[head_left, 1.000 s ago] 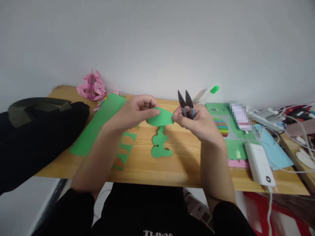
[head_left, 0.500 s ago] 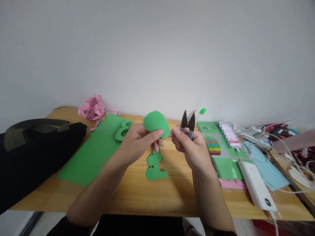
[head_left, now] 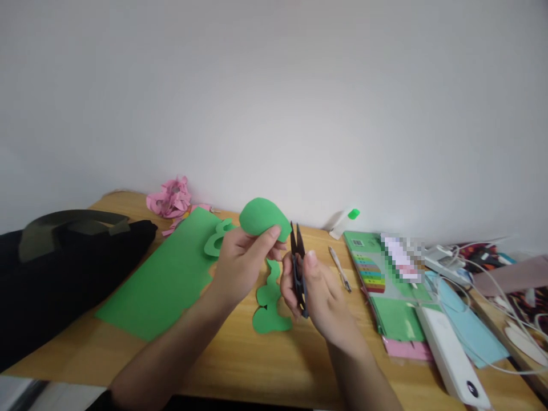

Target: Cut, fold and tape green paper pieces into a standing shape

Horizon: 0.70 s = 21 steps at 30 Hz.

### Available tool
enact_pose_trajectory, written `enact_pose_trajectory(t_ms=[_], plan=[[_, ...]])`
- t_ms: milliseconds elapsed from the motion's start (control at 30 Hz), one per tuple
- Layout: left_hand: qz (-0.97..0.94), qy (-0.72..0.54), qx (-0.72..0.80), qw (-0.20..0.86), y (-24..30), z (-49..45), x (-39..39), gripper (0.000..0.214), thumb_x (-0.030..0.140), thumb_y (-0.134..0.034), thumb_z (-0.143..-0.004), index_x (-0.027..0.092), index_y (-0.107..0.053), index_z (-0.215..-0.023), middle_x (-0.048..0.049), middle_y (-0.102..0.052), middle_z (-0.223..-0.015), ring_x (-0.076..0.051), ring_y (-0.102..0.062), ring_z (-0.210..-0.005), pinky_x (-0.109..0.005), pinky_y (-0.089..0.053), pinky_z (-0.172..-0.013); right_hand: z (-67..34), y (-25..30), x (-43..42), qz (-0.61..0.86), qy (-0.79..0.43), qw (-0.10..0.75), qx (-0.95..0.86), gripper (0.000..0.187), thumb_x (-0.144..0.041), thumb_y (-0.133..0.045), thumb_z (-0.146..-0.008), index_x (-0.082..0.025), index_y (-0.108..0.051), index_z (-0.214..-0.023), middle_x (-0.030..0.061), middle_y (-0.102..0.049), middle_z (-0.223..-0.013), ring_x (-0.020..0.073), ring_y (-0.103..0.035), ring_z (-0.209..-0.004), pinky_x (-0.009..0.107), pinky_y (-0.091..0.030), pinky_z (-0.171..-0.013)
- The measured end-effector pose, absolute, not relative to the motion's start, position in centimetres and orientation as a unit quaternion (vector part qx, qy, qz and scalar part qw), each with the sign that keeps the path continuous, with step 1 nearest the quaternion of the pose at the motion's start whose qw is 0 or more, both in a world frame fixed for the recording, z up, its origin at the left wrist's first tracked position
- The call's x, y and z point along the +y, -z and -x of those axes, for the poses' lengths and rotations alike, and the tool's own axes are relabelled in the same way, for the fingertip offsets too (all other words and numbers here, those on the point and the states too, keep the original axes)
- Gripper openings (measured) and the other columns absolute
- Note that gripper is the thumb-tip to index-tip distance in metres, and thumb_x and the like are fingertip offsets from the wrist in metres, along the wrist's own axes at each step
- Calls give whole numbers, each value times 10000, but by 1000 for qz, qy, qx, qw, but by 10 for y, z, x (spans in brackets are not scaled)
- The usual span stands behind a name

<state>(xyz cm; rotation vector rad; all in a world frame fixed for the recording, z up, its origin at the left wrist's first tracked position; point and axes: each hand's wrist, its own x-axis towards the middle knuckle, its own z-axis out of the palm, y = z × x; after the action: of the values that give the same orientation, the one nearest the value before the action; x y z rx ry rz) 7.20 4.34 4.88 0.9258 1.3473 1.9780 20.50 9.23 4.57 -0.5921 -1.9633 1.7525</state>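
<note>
My left hand (head_left: 252,257) pinches a rounded green paper cutout (head_left: 262,217) above the table, thumb on its near face. Dark-bladed scissors (head_left: 298,268) are in my right hand (head_left: 314,288), blades pointing up and slightly apart, close by the cutout's right edge. Below the hands lies a wavy green paper offcut (head_left: 269,302) on the wood. To the left is a large green sheet (head_left: 166,279), with a curled green scrap (head_left: 218,240) at its upper right, partly hidden by my left hand.
Crumpled pink scraps (head_left: 171,197) sit by the wall. A dark bag (head_left: 72,274) covers the left side. On the right are a pen (head_left: 339,268), a white tube with a green tip (head_left: 342,222), packaged coloured paper (head_left: 363,251), a white power bank (head_left: 451,354) and cables.
My right hand has moved left and turned, bringing the scissors beside the cutout with the blades closer together. The pen has come into sight. The whole view has shifted slightly.
</note>
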Motion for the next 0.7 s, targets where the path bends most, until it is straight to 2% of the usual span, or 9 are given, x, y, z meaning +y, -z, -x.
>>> enact_pose_trajectory(t_ms=[233,700], plan=[[-372,-708,546,247,-49,-76,42,323,368,-633,-795,206,-587,-520,-4,-598,-519,-128,-557,-520,-249,-459,-503,-200,-46,90,185,-683,225,-670,533,-693,-311,-934,-193,-420,-786,-83,-289,-494,54,-242,-380,178,-221,-360],[-403,-700,549,213,-45,-79,42,342,370,-604,-826,213,-554,-526,-2,-593,-543,-149,-560,-540,-281,-469,-537,-197,-42,89,188,-705,251,-636,531,-681,-370,-929,-184,-422,-749,-81,-269,-493,41,-233,-376,157,-191,-340]])
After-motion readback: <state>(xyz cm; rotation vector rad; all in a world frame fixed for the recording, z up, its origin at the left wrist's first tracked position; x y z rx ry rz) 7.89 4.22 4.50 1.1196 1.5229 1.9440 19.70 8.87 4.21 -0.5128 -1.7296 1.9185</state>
